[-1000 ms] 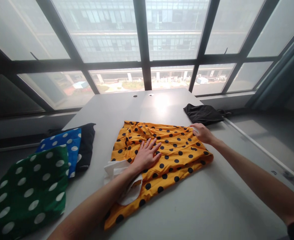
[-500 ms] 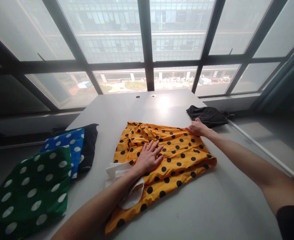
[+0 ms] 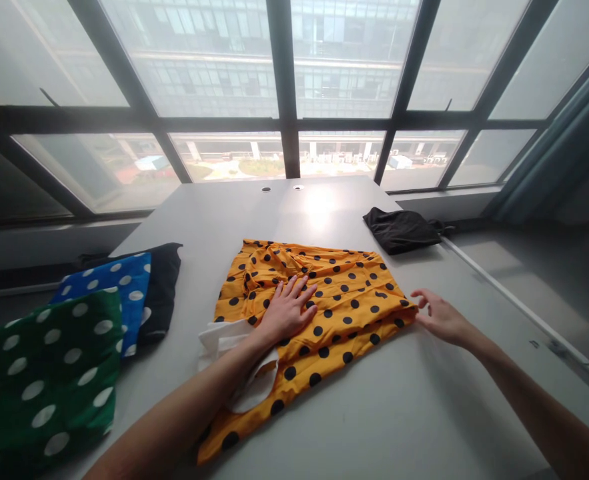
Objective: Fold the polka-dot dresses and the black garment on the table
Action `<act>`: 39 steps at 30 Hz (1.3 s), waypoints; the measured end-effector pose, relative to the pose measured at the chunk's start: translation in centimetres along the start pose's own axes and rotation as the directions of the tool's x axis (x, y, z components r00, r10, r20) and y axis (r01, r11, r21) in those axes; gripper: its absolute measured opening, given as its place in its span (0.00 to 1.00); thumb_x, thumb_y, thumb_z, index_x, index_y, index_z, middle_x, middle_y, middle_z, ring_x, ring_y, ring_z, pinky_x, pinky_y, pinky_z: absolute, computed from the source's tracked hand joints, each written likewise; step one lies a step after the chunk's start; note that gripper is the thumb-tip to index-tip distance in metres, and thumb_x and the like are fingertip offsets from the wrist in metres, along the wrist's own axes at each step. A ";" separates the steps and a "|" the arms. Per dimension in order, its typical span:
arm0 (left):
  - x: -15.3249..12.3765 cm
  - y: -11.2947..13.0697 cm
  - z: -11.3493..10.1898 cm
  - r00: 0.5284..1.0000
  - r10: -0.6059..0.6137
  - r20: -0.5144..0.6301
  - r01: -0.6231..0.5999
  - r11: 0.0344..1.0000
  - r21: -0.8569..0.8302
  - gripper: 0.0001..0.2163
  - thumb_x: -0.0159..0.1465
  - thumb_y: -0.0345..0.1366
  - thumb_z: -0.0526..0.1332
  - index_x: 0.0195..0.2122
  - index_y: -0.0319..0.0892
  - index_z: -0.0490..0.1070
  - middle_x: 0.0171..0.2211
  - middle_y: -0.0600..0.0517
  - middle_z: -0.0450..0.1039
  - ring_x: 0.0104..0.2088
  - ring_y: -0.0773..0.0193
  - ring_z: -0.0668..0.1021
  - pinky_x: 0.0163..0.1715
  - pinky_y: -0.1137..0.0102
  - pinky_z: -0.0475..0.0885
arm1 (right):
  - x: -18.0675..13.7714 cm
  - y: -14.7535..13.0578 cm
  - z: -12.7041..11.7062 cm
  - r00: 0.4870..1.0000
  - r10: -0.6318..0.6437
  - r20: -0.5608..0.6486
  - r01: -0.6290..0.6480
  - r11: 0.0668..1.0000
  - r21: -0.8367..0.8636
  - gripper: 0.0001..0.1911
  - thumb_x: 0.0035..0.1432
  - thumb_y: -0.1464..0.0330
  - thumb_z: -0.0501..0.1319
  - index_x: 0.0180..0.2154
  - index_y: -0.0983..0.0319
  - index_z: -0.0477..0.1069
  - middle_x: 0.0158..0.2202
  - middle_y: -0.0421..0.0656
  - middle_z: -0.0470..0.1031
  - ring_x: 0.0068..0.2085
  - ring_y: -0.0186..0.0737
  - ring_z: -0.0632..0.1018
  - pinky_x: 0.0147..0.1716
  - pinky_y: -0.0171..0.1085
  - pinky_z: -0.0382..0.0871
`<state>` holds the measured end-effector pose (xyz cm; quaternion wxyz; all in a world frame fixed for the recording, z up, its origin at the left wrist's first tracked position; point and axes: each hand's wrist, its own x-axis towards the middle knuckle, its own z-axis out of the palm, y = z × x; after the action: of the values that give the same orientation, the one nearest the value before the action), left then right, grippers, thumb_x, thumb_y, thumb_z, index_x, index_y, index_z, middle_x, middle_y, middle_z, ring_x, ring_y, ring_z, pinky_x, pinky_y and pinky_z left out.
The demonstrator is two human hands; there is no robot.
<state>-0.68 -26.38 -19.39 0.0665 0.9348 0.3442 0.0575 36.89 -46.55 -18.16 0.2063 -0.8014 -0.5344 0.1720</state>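
Observation:
An orange garment with black polka dots (image 3: 339, 313) lies folded over on the white table, bunched and wrinkled at its upper left. A white piece of cloth (image 3: 255, 393) shows at its left side, partly hidden under my left forearm. My left hand (image 3: 288, 310) rests flat on the middle of the garment, fingers spread. At the garment's right corner is my right hand (image 3: 440, 317), its fingers apart and curved beside the cloth edge. Whether its fingertips touch the fabric is hard to tell.
On the left lie a green cloth with white dots (image 3: 49, 380), a blue dotted cloth (image 3: 137, 293) and a black cloth (image 3: 167, 287), overlapping. A dark bundled cloth (image 3: 401, 230) sits by the right edge of the white table (image 3: 354, 427). Windows stand behind.
My right hand has let go of the garment's upper right edge and moved down toward me to its right corner. My left hand stays flat on the fabric. The view has shifted slightly.

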 end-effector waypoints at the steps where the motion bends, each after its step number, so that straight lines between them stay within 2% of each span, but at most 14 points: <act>1: 0.0 0.0 -0.1 1.000 0.000 0.004 0.000 1.000 0.003 0.28 0.76 0.54 0.51 0.75 0.56 0.59 0.78 0.52 0.47 0.77 0.48 0.50 0.74 0.43 0.46 | -0.5 0.1 0.4 0.998 0.061 0.014 -0.061 0.998 0.001 0.20 0.57 0.62 0.62 0.49 0.62 0.76 0.39 0.46 0.81 0.36 0.42 0.79 0.36 0.36 0.70; 3: 0.0 0.1 -0.2 1.000 0.000 0.012 0.000 1.000 0.008 0.28 0.76 0.54 0.51 0.75 0.56 0.58 0.78 0.52 0.47 0.77 0.48 0.50 0.74 0.44 0.46 | -0.7 -0.3 1.1 0.984 0.176 0.014 -0.176 0.984 -0.026 0.14 0.60 0.59 0.61 0.40 0.61 0.78 0.35 0.46 0.82 0.34 0.43 0.79 0.32 0.35 0.67; 6: 0.0 0.0 -0.2 1.000 0.000 0.007 0.000 1.000 0.011 0.28 0.76 0.54 0.50 0.75 0.56 0.59 0.78 0.52 0.47 0.77 0.49 0.50 0.74 0.44 0.46 | -0.4 -1.7 1.6 0.951 0.306 -0.040 -0.308 0.948 -0.084 0.14 0.63 0.60 0.59 0.34 0.60 0.80 0.31 0.47 0.82 0.32 0.44 0.80 0.29 0.35 0.62; 10: -0.1 -0.2 0.1 1.000 -0.005 -0.016 0.005 1.000 0.006 0.28 0.76 0.55 0.50 0.75 0.57 0.59 0.77 0.53 0.48 0.77 0.48 0.51 0.74 0.44 0.47 | -1.3 -2.3 1.9 0.939 0.315 -0.135 -0.335 0.928 -0.165 0.10 0.62 0.65 0.58 0.34 0.58 0.78 0.33 0.46 0.82 0.34 0.44 0.80 0.29 0.36 0.60; 12: 0.0 -0.2 0.2 1.000 -0.007 -0.021 0.007 1.000 0.006 0.28 0.76 0.56 0.50 0.74 0.57 0.59 0.77 0.54 0.48 0.77 0.48 0.51 0.74 0.44 0.47 | -2.2 -2.1 2.5 0.938 0.275 -0.212 -0.320 0.923 -0.216 0.09 0.62 0.66 0.58 0.38 0.58 0.77 0.38 0.45 0.82 0.36 0.44 0.79 0.30 0.36 0.61; 15: 0.0 -0.3 0.3 1.000 -0.004 -0.022 0.004 1.000 0.012 0.28 0.75 0.56 0.50 0.74 0.57 0.59 0.77 0.53 0.48 0.77 0.47 0.51 0.74 0.43 0.46 | -3.1 -1.4 3.4 0.952 0.116 -0.283 -0.203 0.933 -0.298 0.17 0.62 0.71 0.56 0.50 0.59 0.76 0.48 0.49 0.81 0.44 0.48 0.80 0.39 0.39 0.68; 17: 0.0 -0.2 0.3 1.000 0.000 -0.009 0.000 1.000 0.012 0.29 0.75 0.56 0.50 0.75 0.57 0.59 0.78 0.53 0.47 0.77 0.47 0.50 0.74 0.43 0.46 | -3.1 -1.0 3.3 0.977 0.033 -0.208 -0.102 0.938 -0.331 0.23 0.62 0.72 0.56 0.57 0.60 0.75 0.55 0.51 0.78 0.53 0.52 0.78 0.49 0.43 0.71; 20: 0.0 -0.1 0.0 1.000 -0.001 0.025 0.001 1.000 0.005 0.29 0.75 0.56 0.51 0.75 0.57 0.57 0.78 0.53 0.44 0.77 0.47 0.48 0.74 0.42 0.44 | -1.9 -1.7 2.3 0.997 -0.059 -0.051 0.043 0.962 -0.271 0.28 0.66 0.63 0.57 0.65 0.62 0.70 0.66 0.54 0.71 0.64 0.57 0.73 0.61 0.51 0.70; 24: 0.1 0.0 -0.3 0.999 0.003 0.045 -0.003 1.000 -0.008 0.31 0.74 0.57 0.52 0.76 0.56 0.56 0.78 0.52 0.43 0.78 0.46 0.47 0.74 0.42 0.42 | 2.1 -5.9 2.1 0.962 -0.255 -0.099 0.235 0.956 -0.174 0.33 0.74 0.56 0.46 0.71 0.67 0.62 0.73 0.55 0.61 0.73 0.54 0.62 0.71 0.51 0.58; 26: 0.1 0.0 -0.2 0.999 0.006 0.037 -0.005 1.000 -0.012 0.32 0.73 0.58 0.52 0.76 0.56 0.57 0.78 0.52 0.43 0.78 0.46 0.47 0.74 0.42 0.42 | 4.7 -8.3 3.4 0.965 -0.251 -0.082 0.231 0.953 -0.198 0.34 0.74 0.58 0.44 0.71 0.69 0.61 0.74 0.56 0.57 0.75 0.53 0.59 0.73 0.51 0.54; 29: -0.3 0.1 0.0 1.000 0.009 0.029 -0.008 1.000 -0.019 0.32 0.73 0.58 0.52 0.76 0.56 0.57 0.78 0.52 0.43 0.78 0.47 0.46 0.74 0.42 0.41 | 8.3 -10.2 6.1 0.990 -0.136 -0.044 0.118 0.951 -0.287 0.34 0.74 0.58 0.46 0.73 0.68 0.58 0.77 0.55 0.50 0.77 0.55 0.52 0.74 0.57 0.47; 32: -0.7 0.1 -0.2 1.000 0.008 0.010 -0.007 1.000 -0.027 0.31 0.73 0.58 0.53 0.75 0.57 0.58 0.79 0.52 0.41 0.78 0.45 0.44 0.74 0.41 0.41 | 10.4 -9.9 8.1 0.997 -0.052 -0.049 0.033 0.941 -0.336 0.35 0.75 0.56 0.46 0.75 0.66 0.54 0.78 0.54 0.45 0.78 0.53 0.48 0.74 0.57 0.42; 34: -0.5 -0.3 -0.9 1.000 0.014 -0.003 -0.014 0.999 -0.041 0.31 0.73 0.59 0.53 0.75 0.58 0.57 0.79 0.52 0.39 0.78 0.43 0.43 0.73 0.38 0.41 | 10.9 -9.2 8.8 0.996 -0.058 -0.061 0.034 0.940 -0.339 0.36 0.75 0.55 0.45 0.76 0.66 0.52 0.78 0.54 0.44 0.78 0.52 0.48 0.74 0.56 0.41; 39: 3.3 -3.7 -3.1 0.996 -0.082 -0.046 0.080 0.996 -0.047 0.32 0.74 0.60 0.49 0.77 0.58 0.51 0.79 0.52 0.42 0.77 0.42 0.46 0.72 0.37 0.40 | 11.0 -8.1 9.3 0.986 -0.124 -0.111 0.084 0.947 -0.311 0.41 0.73 0.52 0.45 0.76 0.71 0.48 0.78 0.58 0.46 0.77 0.54 0.49 0.74 0.57 0.40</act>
<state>-1.01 -21.14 -16.78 0.0815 0.9167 0.3818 0.0848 29.96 -32.23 -22.56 0.1231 -0.8038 -0.5815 0.0242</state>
